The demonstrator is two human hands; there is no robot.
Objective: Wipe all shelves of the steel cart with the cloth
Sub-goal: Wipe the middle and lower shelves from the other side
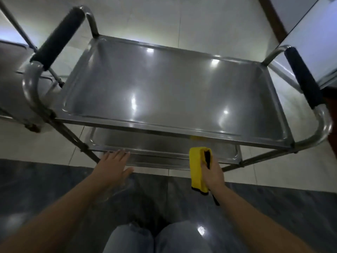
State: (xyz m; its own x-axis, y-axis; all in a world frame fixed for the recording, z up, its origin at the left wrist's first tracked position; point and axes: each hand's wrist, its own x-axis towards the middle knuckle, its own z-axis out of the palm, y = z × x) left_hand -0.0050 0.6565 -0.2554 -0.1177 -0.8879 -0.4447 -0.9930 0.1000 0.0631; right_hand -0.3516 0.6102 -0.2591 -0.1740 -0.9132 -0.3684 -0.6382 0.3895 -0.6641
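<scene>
Below, right hand gripping yellow cloth beside steel cart.

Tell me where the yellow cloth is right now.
In the head view the yellow cloth sits low and right of centre, gripped in the right hand, just in front of the steel cart's lower shelf.

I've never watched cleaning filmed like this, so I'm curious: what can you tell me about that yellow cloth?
The yellow cloth looks like soft microfibre, folded into a thick narrow pad, with dark edging along its lower end and a dark strip showing at the top fold. The right hand grips it upright, fingers curled round it, just in front of the steel cart's top shelf edge and above the lower shelf. It does not appear to touch either shelf. A thin dark strap or tag hangs below the hand.
</scene>
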